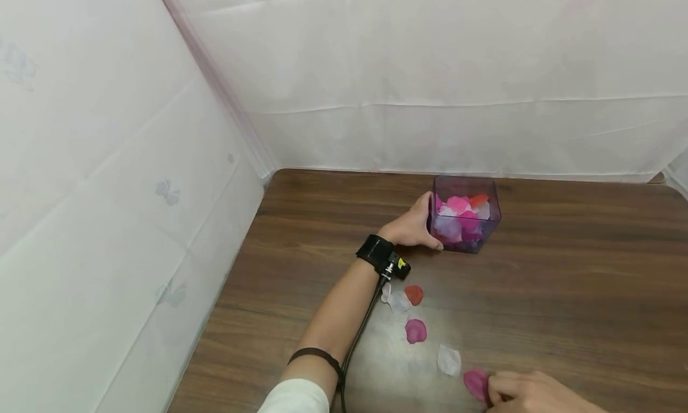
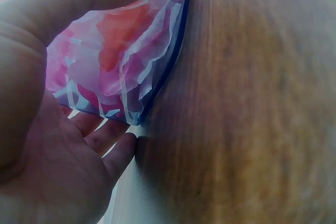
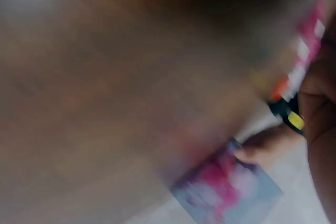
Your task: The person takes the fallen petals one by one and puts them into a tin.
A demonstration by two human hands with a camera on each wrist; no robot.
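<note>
Spreading across the lower half of the head view, the brown wood-grain counter (image 1: 564,270) carries everything, with white sheeting walling it in behind and to the left. Near its middle stands a clear purple-tinted box (image 1: 465,221), already holding a heap of pink, white and orange petals, so by my judgement most of the gathering is done. The left hand (image 1: 415,227) steadies that box, thumb and fingers wrapped against its near left side. Four loose petals lie on the counter in a line running toward the viewer: a red petal (image 1: 414,294) touching a pale one, a magenta petal (image 1: 415,330), a white petal (image 1: 448,360), and a pink petal (image 1: 476,382). The right hand (image 1: 529,394), at the bottom edge, pinches that pink petal with curled fingers.
</note>
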